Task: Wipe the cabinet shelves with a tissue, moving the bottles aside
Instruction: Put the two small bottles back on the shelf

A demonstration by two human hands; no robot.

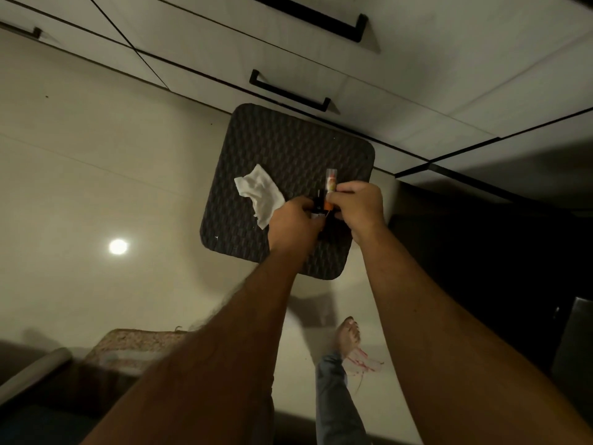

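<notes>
— So where's the tissue (260, 194)?
— Gripped in the left hand (293, 224), trailing over the dark woven stool (288, 146); that hand also grips a small dark bottle (318, 203).
— And the right hand (359, 208)?
— Pinching a slim clear bottle (331, 182) with an orange part, upright, touching the dark one.
— Where are both hands?
— Above the stool, below 2 white drawers (369, 75) with black handles

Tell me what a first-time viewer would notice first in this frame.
Both hands meet mid-frame over a dark woven stool standing before white drawers. The left hand grips a white tissue and a small dark bottle; the right hand pinches a clear, orange-tinted tube. A bright round light reflection glares on the pale floor at left.
</notes>
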